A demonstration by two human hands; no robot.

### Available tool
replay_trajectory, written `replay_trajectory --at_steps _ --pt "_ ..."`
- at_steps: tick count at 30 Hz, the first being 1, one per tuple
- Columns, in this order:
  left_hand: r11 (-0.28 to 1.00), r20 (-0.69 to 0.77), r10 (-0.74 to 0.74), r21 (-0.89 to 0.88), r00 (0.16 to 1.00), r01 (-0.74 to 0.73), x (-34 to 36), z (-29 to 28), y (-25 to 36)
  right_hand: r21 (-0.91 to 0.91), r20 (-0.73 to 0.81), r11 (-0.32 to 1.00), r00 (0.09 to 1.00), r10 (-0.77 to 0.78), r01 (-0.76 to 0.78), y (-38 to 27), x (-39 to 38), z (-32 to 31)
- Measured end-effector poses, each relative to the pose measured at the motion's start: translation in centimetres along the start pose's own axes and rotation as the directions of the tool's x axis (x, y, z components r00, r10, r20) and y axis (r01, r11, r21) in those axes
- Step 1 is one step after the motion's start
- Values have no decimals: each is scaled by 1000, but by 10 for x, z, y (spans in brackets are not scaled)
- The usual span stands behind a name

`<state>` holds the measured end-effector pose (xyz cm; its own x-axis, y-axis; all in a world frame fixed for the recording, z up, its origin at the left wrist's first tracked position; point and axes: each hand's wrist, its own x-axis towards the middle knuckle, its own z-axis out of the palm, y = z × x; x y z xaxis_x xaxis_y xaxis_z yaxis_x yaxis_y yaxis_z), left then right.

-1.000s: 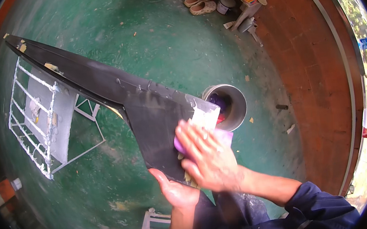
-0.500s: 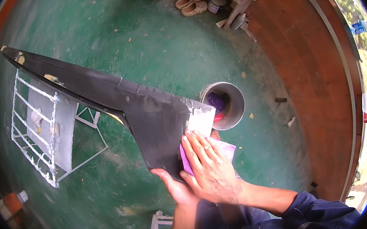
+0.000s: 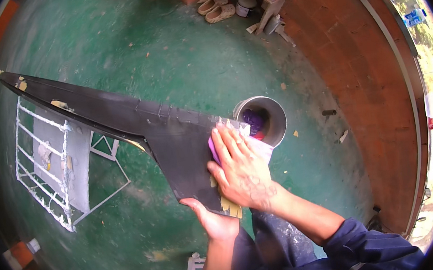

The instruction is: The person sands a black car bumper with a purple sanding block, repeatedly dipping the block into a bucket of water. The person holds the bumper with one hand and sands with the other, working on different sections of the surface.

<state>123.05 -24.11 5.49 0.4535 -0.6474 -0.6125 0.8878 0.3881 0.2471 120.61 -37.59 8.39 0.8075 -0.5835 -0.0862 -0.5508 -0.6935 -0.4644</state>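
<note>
A long black panel [image 3: 178,149] lies across the view, narrow at the far left and broad near me. At its lower edge my left hand [image 3: 218,223] grips it, thumb on top; the fingers underneath are hidden. My right hand [image 3: 244,169] lies flat on the broad end, fingers stretched out, pressing a purple sheet [image 3: 263,149] against the surface. Whether the sheet is sandpaper or cloth I cannot tell. Tan patches [image 3: 231,207] show on the panel below the right hand, and pale ones near its far tip.
Just beyond the panel's right edge stands a bucket [image 3: 278,120] with purple and red things inside. A white-crusted metal rack [image 3: 66,177] is under the panel at left. Clogs [image 3: 220,13], a can [image 3: 245,5] and a cluttered bench [image 3: 272,7] are at the back, beside a reddish-brown wall [image 3: 344,42].
My right hand has slid up the panel with the purple sheet, covering most of a bright patch and uncovering tan patches lower down. My left hand keeps its grip.
</note>
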Motion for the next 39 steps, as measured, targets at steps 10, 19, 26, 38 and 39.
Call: replay_trajectory --at_steps 10,19,26,38,39 --pt "997 104 -53 68 993 46 -2 4 11 118 -11 993 1000 1 0 3 2 5" --pt "997 75 -69 33 995 67 -5 2 15 182 -91 982 994 62 -45 24 10 11" --pt "945 120 -94 -303 988 126 -11 -6 20 340 -2 940 1000 -20 19 -12 -48 8" --pt "983 19 -176 -55 984 176 -16 3 24 632 -314 772 933 177 66 44 11 32" --pt "991 -35 -130 37 991 132 -13 11 22 630 -337 774 918 210 54 51 23 32"
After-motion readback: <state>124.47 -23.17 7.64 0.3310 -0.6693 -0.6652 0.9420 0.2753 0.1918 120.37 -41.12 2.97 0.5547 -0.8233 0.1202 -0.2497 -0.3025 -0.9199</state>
